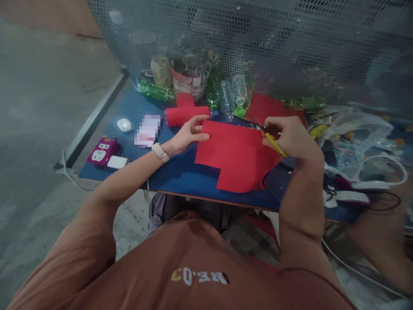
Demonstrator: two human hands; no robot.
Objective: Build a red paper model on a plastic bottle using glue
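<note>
A red paper sheet with a notched corner lies on the blue table. My left hand rests on the sheet's left edge, with its fingers stretched out and pressing it flat. My right hand is closed on yellow-handled scissors at the sheet's upper right edge. A red paper roll lies just beyond my left hand.
Green and clear plastic bottles and a paper-covered jar stand along the mesh screen at the back. A purple power strip, a white charger and a white mouse sit at the left. Plastic bags and cables crowd the right.
</note>
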